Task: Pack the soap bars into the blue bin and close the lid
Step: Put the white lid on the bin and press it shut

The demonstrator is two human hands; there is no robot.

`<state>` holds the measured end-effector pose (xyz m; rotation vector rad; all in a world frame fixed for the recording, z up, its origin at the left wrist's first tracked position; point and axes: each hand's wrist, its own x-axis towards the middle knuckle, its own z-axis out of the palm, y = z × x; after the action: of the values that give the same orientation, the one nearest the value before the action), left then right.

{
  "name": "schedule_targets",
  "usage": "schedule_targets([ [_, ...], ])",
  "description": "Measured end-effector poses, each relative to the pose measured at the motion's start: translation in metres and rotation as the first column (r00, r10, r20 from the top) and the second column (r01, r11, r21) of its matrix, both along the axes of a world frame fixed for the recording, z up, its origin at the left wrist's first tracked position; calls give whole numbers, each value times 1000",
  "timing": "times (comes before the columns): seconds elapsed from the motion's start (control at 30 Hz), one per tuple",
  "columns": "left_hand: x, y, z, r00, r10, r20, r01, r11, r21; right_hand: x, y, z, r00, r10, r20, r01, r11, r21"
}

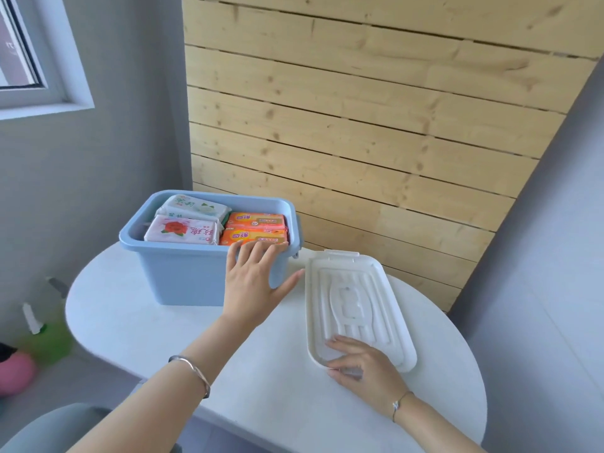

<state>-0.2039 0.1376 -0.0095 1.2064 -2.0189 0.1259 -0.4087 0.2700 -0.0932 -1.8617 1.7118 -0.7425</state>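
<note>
Item one, the surface (pixel 183 335): a round white top set against a wall of pale wooden planks (pixel 359 103), with grey wall and a window (pixel 29 60) to the left. Item two, the blue bin (pixel 183 276): a rectangular plastic tub standing open at the far left part of the surface, lid off. Item three, the lid (pixel 356 302): white, ribbed, lying flat on the surface just to the right of the bin, its long side running toward the person, a latch tab at its far end. Item four, the soap bars, all inside the bin and filling it to about the rim: two orange-wrapped bars (pixel 255 228) side by side on the right, a white-wrapped bar with a red flower (pixel 181 230) at the near left, and a white-wrapped bar with green print (pixel 192 207) behind it. Item five, the left hand (pixel 251 282): fingers spread wide and laid flat over the bin's near right corner, fingertips on the rim by the nearest orange bar, thumb stretched toward the lid; a spread grip with nothing enclosed, a silver bangle on the wrist. Item six, the right hand (pixel 362 367): resting on the near end of the lid, fingers on top and thumb at its edge, a loose pinching grip on the lid while it lies on the surface; a thin bracelet on the wrist. Item seven, on the floor at lower left: a green bottle (pixel 49 338) and a pink round object (pixel 14 371), both blurred.
</note>
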Motion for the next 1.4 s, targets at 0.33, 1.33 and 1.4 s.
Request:
schedule_targets([
  [0.33,-7,5,12,998,35,-53,-30,996,81,-16,-10,69,878,-203,434,319,923,-214],
  [1.33,71,-96,173,637,92,-766,348,852,391,26,-73,291,107,137,985,182,971,-155],
  [1.4,94,-100,170,621,162,-767,320,841,436,27,-88,286,103,58,993,201,976,-78],
])
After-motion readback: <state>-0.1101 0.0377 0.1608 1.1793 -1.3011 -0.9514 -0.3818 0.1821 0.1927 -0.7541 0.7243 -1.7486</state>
